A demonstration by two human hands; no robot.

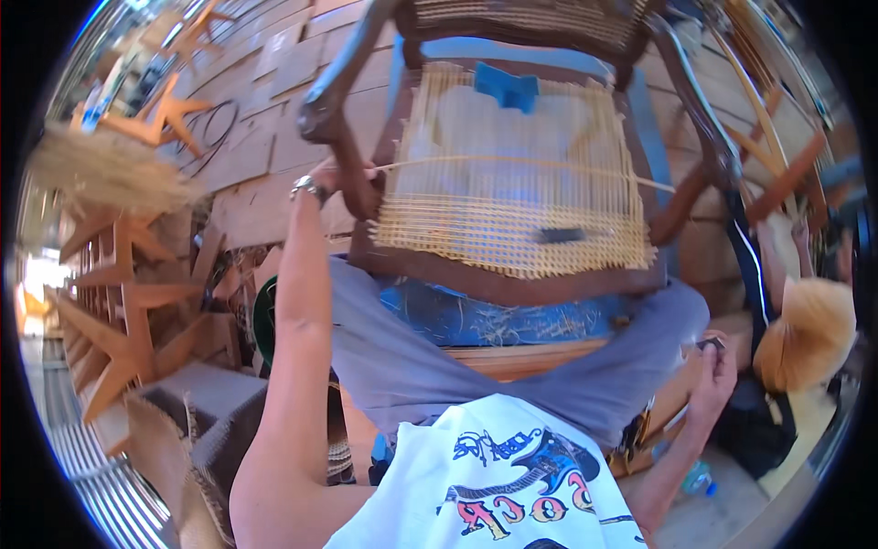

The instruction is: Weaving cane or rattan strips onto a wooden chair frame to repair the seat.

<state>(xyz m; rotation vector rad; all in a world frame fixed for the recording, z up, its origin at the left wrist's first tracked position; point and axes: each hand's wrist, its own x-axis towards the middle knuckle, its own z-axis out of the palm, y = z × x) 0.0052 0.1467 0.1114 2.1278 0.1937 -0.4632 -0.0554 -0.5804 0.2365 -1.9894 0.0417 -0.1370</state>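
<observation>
A brown wooden armchair (480,284) stands before me with a partly woven cane seat (439,220). A blue piece (503,87) rests near the weave's back, and a dark bar (560,235) lies in its front. My left hand (340,181) is at the seat's left edge, fingers pinched on a pale cane strand (466,157) that crosses the weave and sticks out right. My right hand (716,373), low at the right beside my thigh, holds a small dark object (711,343), too small to name.
Star-shaped wooden frames (128,297) are stacked at left under loose fibre (110,169). A cardboard box (183,467) sits lower left. Cardboard sheets (256,110) cover the floor. At right are wooden parts (782,178), a tan round object (805,334) and a plastic bottle (697,480).
</observation>
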